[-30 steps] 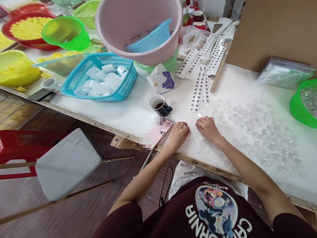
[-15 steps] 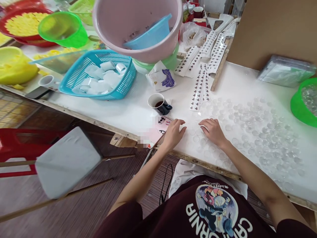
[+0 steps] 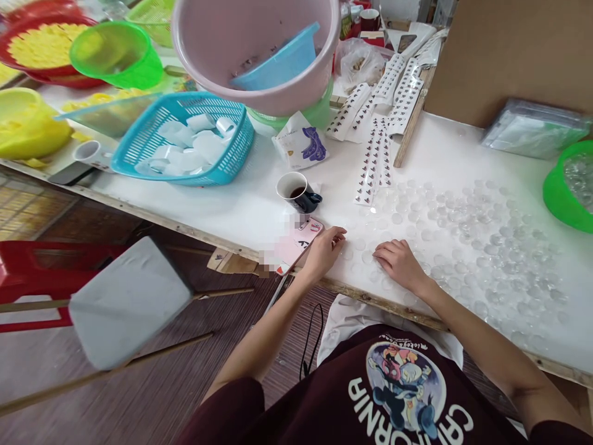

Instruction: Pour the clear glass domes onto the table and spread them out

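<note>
My left hand (image 3: 325,248) is just right of a pink phone case (image 3: 300,246), its fingers loosely bent with a gap between thumb and fingertips; nothing shows in it. My right hand (image 3: 399,264) rests low over the white tabletop, fingers together and curled, their tips at the edge of a small clear disc (image 3: 367,257). Its palm side is hidden. Many more clear discs (image 3: 498,250) lie scattered to the right, some overlapping. A dark mug (image 3: 306,201) with brown liquid stands beyond the phone.
Beyond the mug stand a white packet (image 3: 301,151), a blue basket (image 3: 231,162) of white pieces and a large pink basin (image 3: 252,99). Sticker strips (image 3: 373,164) lie by a wooden strip (image 3: 410,145). A green tub (image 3: 563,201) sits at right. A wooden edge (image 3: 384,306) borders the table.
My right hand has moved slightly towards me, and its fingers have curled down by a disc. My left thumb has come closer to the fingers. The phone shows slightly more.
</note>
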Tool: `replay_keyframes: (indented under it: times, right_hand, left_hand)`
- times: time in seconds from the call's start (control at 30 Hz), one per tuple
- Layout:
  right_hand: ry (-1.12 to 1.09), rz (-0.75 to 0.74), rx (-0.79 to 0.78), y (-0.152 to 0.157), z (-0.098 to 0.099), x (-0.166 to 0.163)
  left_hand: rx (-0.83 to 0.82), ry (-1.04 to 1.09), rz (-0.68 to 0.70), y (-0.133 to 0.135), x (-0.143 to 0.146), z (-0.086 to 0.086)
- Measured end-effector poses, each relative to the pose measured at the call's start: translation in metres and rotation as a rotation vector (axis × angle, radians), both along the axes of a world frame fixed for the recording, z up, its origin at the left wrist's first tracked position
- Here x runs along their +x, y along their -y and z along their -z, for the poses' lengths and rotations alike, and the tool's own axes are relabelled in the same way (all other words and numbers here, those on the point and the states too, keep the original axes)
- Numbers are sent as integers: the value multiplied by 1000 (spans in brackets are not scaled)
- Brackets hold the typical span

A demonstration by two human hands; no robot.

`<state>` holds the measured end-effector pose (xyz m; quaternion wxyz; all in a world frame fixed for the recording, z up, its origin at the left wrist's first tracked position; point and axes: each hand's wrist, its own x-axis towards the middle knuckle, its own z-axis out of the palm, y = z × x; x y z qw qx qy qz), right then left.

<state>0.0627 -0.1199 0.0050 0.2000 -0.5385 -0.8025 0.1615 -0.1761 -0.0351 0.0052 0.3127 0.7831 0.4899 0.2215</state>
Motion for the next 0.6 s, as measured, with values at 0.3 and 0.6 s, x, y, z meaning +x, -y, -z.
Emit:
replay_keyframes:
  times: [0.3, 0.6]
  right_hand:
    - [-40, 68, 25, 8, 3, 6]
    - [-37, 145, 40, 8, -1, 12]
  left_hand:
    - [207, -203, 56, -7, 6, 1]
    - [-10, 11, -18, -13, 21, -1]
